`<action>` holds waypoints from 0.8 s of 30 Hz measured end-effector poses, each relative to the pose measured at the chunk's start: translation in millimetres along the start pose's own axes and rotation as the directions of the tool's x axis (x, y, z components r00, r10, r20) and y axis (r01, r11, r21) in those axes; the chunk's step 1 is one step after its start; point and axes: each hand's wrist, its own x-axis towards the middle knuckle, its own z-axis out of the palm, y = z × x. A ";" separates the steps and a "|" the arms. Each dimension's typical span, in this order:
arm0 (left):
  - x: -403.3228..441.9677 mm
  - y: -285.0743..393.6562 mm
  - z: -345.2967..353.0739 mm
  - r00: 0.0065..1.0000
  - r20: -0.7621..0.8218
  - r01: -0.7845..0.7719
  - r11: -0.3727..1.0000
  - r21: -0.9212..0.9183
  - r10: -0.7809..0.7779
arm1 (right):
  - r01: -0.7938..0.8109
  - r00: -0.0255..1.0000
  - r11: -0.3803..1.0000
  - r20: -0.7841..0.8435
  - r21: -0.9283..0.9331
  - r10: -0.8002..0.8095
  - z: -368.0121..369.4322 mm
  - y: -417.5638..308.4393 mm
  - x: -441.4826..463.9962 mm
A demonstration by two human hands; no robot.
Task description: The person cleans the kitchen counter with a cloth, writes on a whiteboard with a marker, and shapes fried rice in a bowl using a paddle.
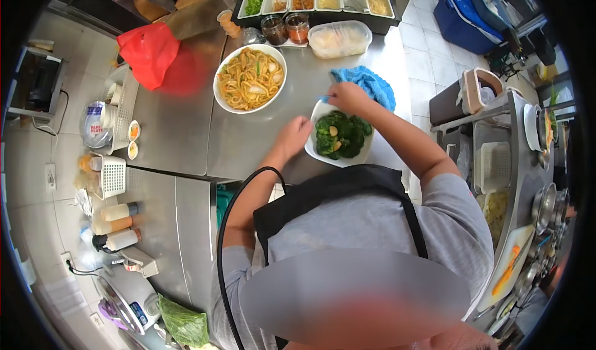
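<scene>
A white bowl (315,152) of dark green broccoli (340,136) with a few pale brown pieces on top stands on the steel counter close in front of me. My left hand (294,137) is at the bowl's left rim, its fingers curled in against the edge. Above the far rim, my right hand (345,97) pinches a bit of blue that looks like part of the crumpled blue cloth (370,84) beside it. Farther left sits a larger white bowl of thick yellow noodles (250,78).
A topping rack (316,18), two jars and a lidded plastic tub (340,39) line the counter's back. A red bag (149,53), baskets and sauce bottles (118,226) are at left. Shelving with pans and a cutting board (508,266) stands at right.
</scene>
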 end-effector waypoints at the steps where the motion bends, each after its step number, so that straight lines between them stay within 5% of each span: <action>1: 11.3 4.9 -5.3 0.999 0.041 -0.001 0.998 0.065 -0.002 | 0.075 0.997 0.997 0.006 0.012 -0.075 5.5 -7.1 8.3; 4: 28.3 8.9 -12.7 0.997 0.060 -0.050 0.987 0.152 0.041 | 0.180 0.978 0.983 0.108 -0.022 -0.176 13.4 -27.7 24.1; 10: 15.7 -1.0 -4.2 0.987 -0.130 -0.082 0.991 0.109 0.096 | -0.022 0.991 0.979 0.123 -0.202 0.048 -1.1 -7.5 21.4; 15: 3.7 -5.0 6.0 0.952 -0.273 -0.091 0.981 0.173 0.137 | -0.110 0.983 0.990 0.136 -0.082 0.121 -34.8 18.2 9.1; 18: 14.3 -1.3 -7.9 0.996 -0.023 0.090 0.981 0.170 -0.087 | -0.087 0.986 0.991 0.134 -0.098 0.100 -39.6 22.6 19.5; 21: 34.1 22.2 -28.0 0.939 0.234 0.213 0.960 0.182 -0.253 | -0.050 0.988 0.995 0.142 -0.091 0.063 -16.5 9.3 24.4; 24: 41.2 7.0 -24.6 0.925 0.323 0.184 0.980 0.081 -0.200 | -0.076 0.988 0.987 0.124 -0.140 0.094 -15.2 -7.1 23.0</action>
